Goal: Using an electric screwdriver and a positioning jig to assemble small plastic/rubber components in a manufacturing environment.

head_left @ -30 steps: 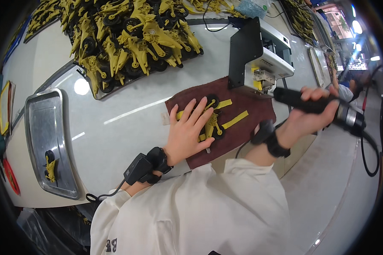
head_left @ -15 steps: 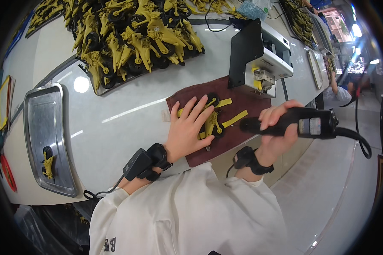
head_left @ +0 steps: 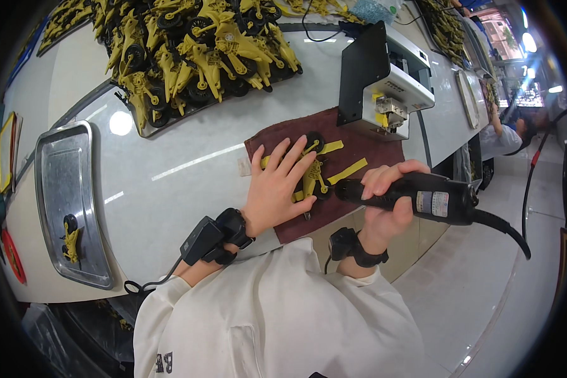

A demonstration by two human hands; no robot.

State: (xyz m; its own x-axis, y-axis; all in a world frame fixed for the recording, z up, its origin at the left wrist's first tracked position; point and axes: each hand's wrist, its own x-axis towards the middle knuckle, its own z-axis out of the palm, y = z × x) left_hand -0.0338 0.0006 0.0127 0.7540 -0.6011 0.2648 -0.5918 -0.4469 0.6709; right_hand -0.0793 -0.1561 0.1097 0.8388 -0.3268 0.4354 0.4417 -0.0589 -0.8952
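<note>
My left hand (head_left: 276,192) lies flat with its fingers spread over a yellow toy motorcycle (head_left: 311,177) with black wheels. Part of the toy is hidden under the fingers. Beneath it is a maroon cloth (head_left: 378,151), where yellow strips (head_left: 348,169) stick out to the right of the toy. My right hand (head_left: 384,220) is wrapped round a black corded electric screwdriver (head_left: 422,198), held almost level. The tool's front end points left, close to the toy's lower wheel; I cannot tell whether they touch.
Beyond the cloth stands a black-and-white box-shaped machine (head_left: 384,88). A large pile of yellow toy motorcycles (head_left: 195,57) fills the back left. On the left, a metal tray (head_left: 94,189) holds one toy. Another person's arm (head_left: 496,123) shows at the far right.
My right hand has brought the electric screwdriver left and slightly down, closer to the toy motorcycle's lower wheel. My left hand stays on the toy, almost unmoved.
</note>
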